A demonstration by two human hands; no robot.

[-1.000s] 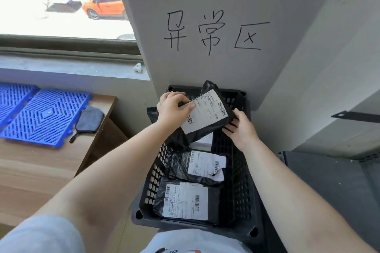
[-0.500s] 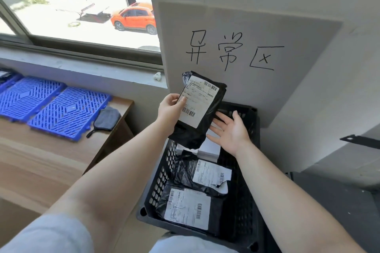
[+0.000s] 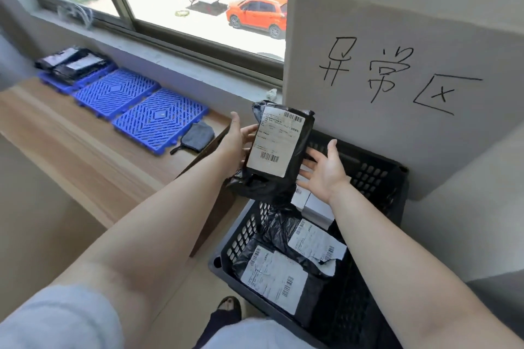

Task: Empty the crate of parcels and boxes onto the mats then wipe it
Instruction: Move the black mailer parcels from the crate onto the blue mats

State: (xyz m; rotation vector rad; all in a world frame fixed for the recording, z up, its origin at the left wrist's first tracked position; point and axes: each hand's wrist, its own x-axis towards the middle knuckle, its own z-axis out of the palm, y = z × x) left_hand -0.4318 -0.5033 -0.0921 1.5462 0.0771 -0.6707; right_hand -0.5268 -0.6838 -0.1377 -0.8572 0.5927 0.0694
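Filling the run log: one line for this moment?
left hand holds black parcel above crate | right hand open | two parcels inside

White boxes (image 3: 317,204) (mostly hidden)

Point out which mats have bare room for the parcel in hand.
The middle mat and the near mat, bordered by the grey cloth, are bare. The far mat is crowded with parcels.
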